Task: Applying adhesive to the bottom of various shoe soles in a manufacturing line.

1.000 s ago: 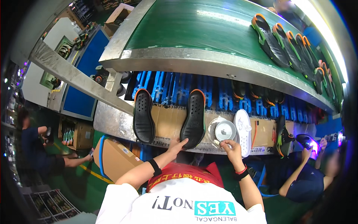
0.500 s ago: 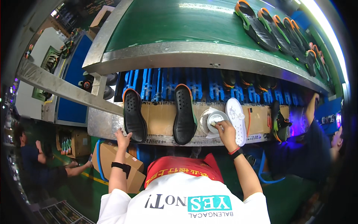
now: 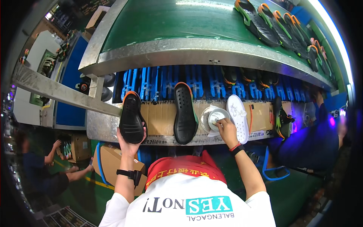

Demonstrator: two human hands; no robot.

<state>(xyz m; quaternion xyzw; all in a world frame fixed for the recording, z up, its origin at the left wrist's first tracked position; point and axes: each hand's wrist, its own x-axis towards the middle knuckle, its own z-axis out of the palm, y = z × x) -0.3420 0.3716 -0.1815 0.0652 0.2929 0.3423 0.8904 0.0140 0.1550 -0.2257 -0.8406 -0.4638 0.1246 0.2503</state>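
My left hand is wrapped round the near end of a black shoe sole with an orange rim, which lies bottom-up on the bench. A second black sole, edged in orange and green, lies to its right. My right hand dips its pinched fingers into a small pale bowl; whatever is between the fingertips is too small to make out. Just right of the bowl lies a white perforated insole-shaped piece with small pale bits on its upper part.
Cardboard covers the narrow metal bench. Behind it runs a raised green conveyor carrying several shoe soles. Blue racks stand underneath. A dark shoe lies at the right. Boxes are at lower left; people work on both sides.
My left hand has moved from beside the left sole onto its near end and gripped it. The right hand stays at the bowl. The view has shifted slightly.
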